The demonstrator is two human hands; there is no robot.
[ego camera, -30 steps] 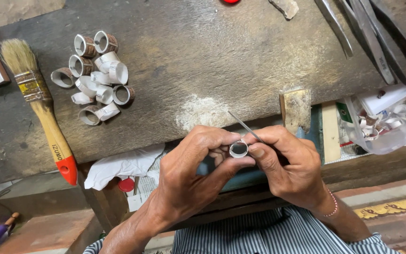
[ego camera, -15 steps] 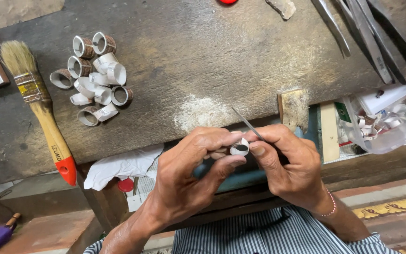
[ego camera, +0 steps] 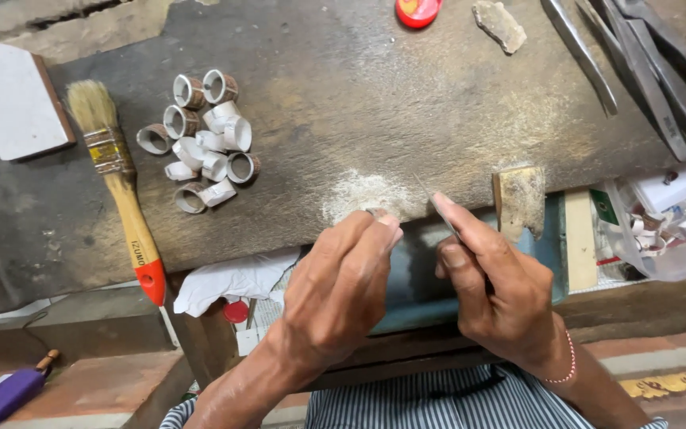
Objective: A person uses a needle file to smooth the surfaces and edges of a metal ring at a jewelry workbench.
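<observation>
My left hand (ego camera: 339, 282) pinches a small ring (ego camera: 376, 213) at its fingertips, against the bench edge beside a patch of white dust (ego camera: 356, 193). The ring is mostly hidden by the fingers. A little to the right, my right hand (ego camera: 495, 290) holds a thin metal file (ego camera: 432, 200) that points up and to the left, with the forefinger laid along it. The two hands are apart. A pile of several similar white and brown rings (ego camera: 204, 143) lies on the dark worn bench top (ego camera: 406, 95) at the upper left.
Left of the rings lie a wooden paintbrush (ego camera: 122, 199) with a red tip and a white block (ego camera: 9, 99). A wooden bench peg (ego camera: 520, 199) juts out beside my right hand. Long metal tools (ego camera: 637, 63), a red cap (ego camera: 416, 9), a stone (ego camera: 500, 24), and a plastic bag of scraps (ego camera: 676, 226) are on the right.
The hands were together with the file at the ring. Now they have parted: the left hand has carried the ring up to the bench edge and the file is clear of it.
</observation>
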